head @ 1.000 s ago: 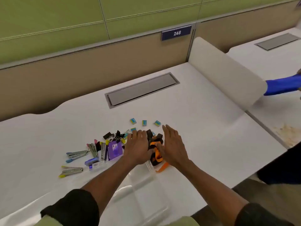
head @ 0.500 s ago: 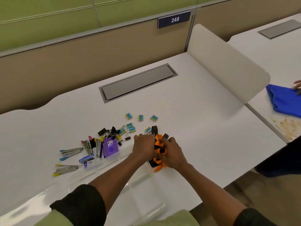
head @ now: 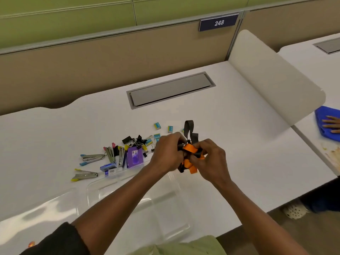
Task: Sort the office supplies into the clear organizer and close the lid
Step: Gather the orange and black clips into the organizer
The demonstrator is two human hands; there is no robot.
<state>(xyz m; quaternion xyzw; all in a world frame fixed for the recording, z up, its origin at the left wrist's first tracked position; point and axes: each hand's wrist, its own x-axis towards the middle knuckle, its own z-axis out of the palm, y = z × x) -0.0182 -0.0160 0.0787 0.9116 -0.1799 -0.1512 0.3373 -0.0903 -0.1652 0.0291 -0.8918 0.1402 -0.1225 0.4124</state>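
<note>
Both hands, left (head: 166, 151) and right (head: 209, 160), grip (tightly) the strap bundle (head: 190, 153) above the clear organizer (head: 165, 214).

Your white desk (head: 230, 126) carries a clear organizer (head: 139, 203) near its front edge. Beyond it lie staplers (head: 91, 157), a purple box (head: 135, 157), binder clips (head: 135, 140) and small staple boxes (head: 157, 126).

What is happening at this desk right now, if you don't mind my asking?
A person is holding a bundle of orange and black straps in both hands, the left hand and right hand closed on it above the white desk. The clear organizer lies open just in front of them and looks empty. Staplers, binder clips, a purple box and small staple boxes lie loose on the desk, not yet sorted.
</note>
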